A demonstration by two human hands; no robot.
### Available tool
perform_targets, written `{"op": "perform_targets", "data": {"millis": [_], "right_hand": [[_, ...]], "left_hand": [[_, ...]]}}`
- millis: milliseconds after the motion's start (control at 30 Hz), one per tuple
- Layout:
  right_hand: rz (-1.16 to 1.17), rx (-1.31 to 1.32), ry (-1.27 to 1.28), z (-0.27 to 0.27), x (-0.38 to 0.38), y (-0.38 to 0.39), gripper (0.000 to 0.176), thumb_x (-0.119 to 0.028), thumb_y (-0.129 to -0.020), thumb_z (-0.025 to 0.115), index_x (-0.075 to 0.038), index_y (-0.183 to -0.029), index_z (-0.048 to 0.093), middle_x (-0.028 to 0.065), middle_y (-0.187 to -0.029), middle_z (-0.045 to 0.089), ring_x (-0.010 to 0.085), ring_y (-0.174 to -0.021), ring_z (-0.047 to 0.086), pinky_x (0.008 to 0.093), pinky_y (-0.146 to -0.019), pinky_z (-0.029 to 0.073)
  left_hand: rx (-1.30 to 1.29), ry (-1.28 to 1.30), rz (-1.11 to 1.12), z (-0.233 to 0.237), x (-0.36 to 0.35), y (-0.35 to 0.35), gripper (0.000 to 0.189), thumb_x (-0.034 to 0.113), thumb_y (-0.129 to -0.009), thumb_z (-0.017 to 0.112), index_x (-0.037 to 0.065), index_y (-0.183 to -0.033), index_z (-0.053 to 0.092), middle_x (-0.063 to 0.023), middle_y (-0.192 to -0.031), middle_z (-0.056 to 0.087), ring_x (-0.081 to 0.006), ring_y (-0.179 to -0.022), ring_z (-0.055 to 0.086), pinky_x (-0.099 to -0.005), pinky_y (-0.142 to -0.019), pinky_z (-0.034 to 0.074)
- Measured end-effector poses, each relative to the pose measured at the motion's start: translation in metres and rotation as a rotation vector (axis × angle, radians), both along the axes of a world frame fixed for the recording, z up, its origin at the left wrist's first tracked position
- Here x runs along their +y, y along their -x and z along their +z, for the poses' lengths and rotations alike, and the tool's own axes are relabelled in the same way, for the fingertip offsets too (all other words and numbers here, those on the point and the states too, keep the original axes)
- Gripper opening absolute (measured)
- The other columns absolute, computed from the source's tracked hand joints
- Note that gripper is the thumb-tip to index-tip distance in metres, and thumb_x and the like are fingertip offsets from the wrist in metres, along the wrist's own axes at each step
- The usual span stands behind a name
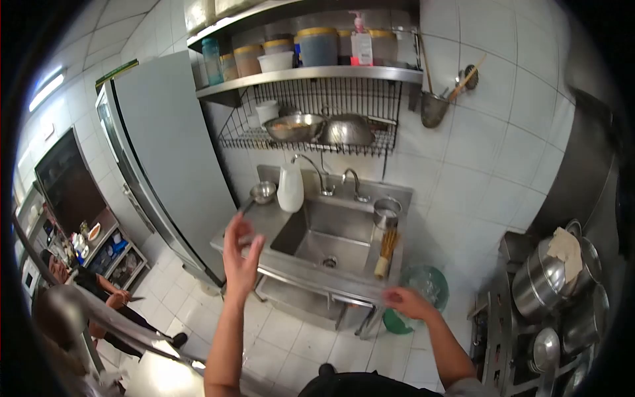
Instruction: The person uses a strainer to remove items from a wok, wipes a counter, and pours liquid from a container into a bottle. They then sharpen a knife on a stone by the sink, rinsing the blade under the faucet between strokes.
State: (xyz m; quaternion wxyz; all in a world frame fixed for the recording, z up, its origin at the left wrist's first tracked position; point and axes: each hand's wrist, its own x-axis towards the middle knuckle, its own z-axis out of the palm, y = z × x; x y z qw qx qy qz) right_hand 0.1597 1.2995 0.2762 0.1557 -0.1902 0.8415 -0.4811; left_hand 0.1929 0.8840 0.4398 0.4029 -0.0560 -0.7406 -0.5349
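My left hand (242, 257) is raised in front of the sink's left side, fingers apart and nothing in it. Lower on the right, my right hand (409, 303) reaches toward the sink's front corner; its fingertips are blurred, but the fingers look stretched out and I see nothing held. Between and beyond them is the steel sink (317, 250). A bamboo brush (386, 254) lies on its right rim, beside a metal pot (387, 213). At the back left of the basin stand a white jug-like container (290, 188) and a small metal bowl (263, 192).
A green tub (426, 284) sits on the floor right of the sink. Stacked steel pots (537, 281) stand by the stove at right. A tall fridge (172, 152) is at left, and another person (109, 298) holds a knife (136, 298) there. A wire rack (344, 99) hangs above.
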Motion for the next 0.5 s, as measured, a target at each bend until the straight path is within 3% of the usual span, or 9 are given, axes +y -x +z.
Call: {"op": "perform_targets", "data": {"millis": [167, 233, 300, 433, 500], "right_hand": [[-0.404, 0.004, 0.230, 0.012, 0.059, 0.007, 0.028, -0.004, -0.089, 0.066, 0.000, -0.116, 0.061, 0.0068, -0.103, 0.068, 0.0152, -0.092, 0.064, 0.0285, -0.080, 0.053], [-0.519, 0.000, 0.272, 0.015, 0.067, -0.001, 0.025, -0.002, -0.088, 0.065, 0.001, -0.113, 0.061, 0.0063, -0.099, 0.069, 0.0146, -0.087, 0.065, 0.0274, -0.076, 0.053], [-0.511, -0.052, 0.307, 0.003, 0.080, -0.002, 0.023, -0.002, -0.089, 0.065, 0.000, -0.111, 0.062, 0.0065, -0.098, 0.069, 0.0154, -0.087, 0.066, 0.0281, -0.074, 0.053], [-0.670, -0.179, 0.394, 0.032, 0.066, 0.010, 0.019, 0.000, -0.088, 0.065, 0.001, -0.107, 0.063, 0.0075, -0.095, 0.069, 0.0159, -0.086, 0.066, 0.0289, -0.073, 0.053], [-0.615, -0.138, 0.398, 0.037, 0.067, 0.034, 0.020, 0.001, -0.090, 0.060, 0.000, -0.110, 0.061, 0.0088, -0.100, 0.069, 0.0195, -0.092, 0.068, 0.0315, -0.075, 0.055]], "left_hand": [[0.164, 0.314, 0.040, 0.153, -0.031, 0.170, 0.060, 0.019, -0.088, 0.070, 0.003, -0.139, 0.043, -0.0153, -0.130, 0.053, -0.0237, -0.116, 0.054, -0.0354, -0.093, 0.047], [0.179, 0.493, 0.219, 0.203, -0.036, 0.234, 0.064, 0.026, -0.086, 0.072, 0.003, -0.138, 0.044, -0.0211, -0.132, 0.051, -0.0305, -0.120, 0.052, -0.0388, -0.096, 0.046], [0.304, 0.518, 0.269, 0.237, -0.052, 0.320, 0.068, 0.038, -0.083, 0.072, 0.002, -0.134, 0.046, -0.0264, -0.125, 0.051, -0.0447, -0.117, 0.049, -0.0467, -0.098, 0.042], [0.258, 0.591, 0.452, 0.286, -0.053, 0.428, 0.072, 0.042, -0.080, 0.073, 0.006, -0.136, 0.046, -0.0276, -0.133, 0.045, -0.0476, -0.123, 0.044, -0.0516, -0.101, 0.039], [0.204, 0.804, 0.711, 0.305, -0.045, 0.458, 0.069, 0.040, -0.080, 0.072, 0.013, -0.138, 0.047, -0.0255, -0.141, 0.039, -0.0440, -0.130, 0.037, -0.0554, -0.101, 0.037]]}}
